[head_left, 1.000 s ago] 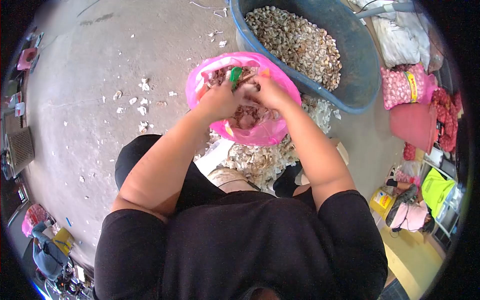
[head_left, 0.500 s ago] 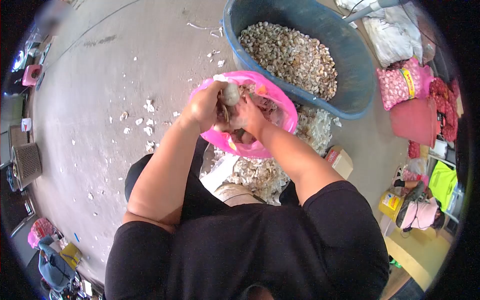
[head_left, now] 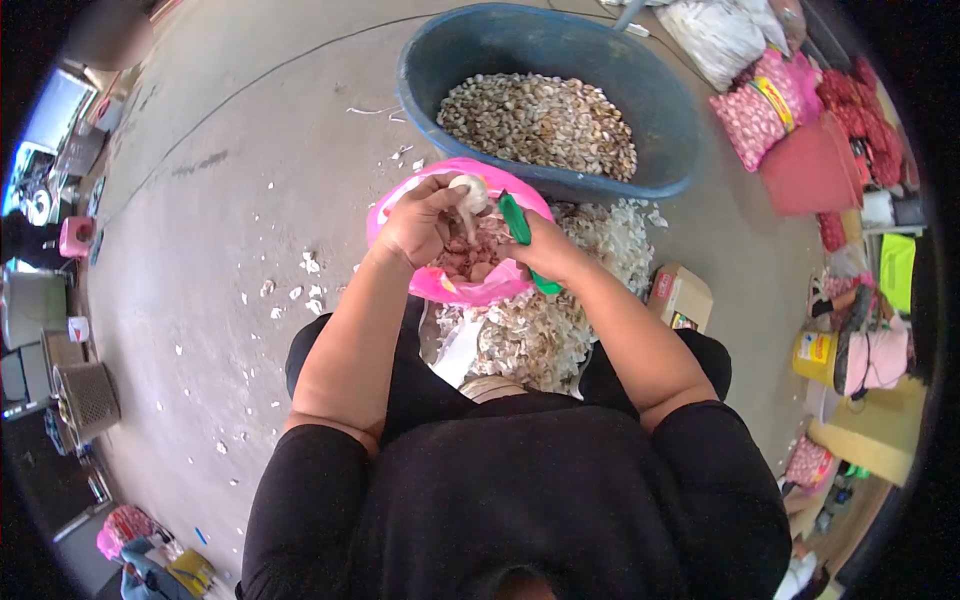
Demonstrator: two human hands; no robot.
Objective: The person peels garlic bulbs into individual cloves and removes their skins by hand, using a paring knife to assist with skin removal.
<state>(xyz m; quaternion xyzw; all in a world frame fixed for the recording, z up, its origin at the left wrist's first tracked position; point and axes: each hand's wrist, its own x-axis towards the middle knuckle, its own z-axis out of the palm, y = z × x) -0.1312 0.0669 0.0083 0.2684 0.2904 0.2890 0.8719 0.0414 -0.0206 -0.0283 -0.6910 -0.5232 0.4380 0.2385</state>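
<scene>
In my left hand (head_left: pixel 420 222) is a whitish garlic bulb (head_left: pixel 470 198), pinched by the fingers with its stem end pointing down. My right hand (head_left: pixel 552 252), just to the right, is wrapped round a green tool (head_left: pixel 515 218); its green ends show above and below the fist, and its kind is hidden by the fingers. Both hands are over a pink plastic bag (head_left: pixel 455 288), open at the top, with reddish and pale pieces inside. Below it a heap of pale garlic skins (head_left: pixel 535 345) lies between my knees.
A large blue tub (head_left: pixel 660 165) holding many loose garlic cloves (head_left: pixel 540 125) stands just beyond the bag. A cardboard box (head_left: pixel 682 298) sits at the right. Farther right are a red bucket (head_left: pixel 812 170) and a garlic-filled mesh sack (head_left: pixel 755 115). Skin scraps dot the floor.
My right hand has come out of the bag's contents and now grips the green tool. My left hand still holds garlic. The view has shifted, with the tub appearing farther left.
</scene>
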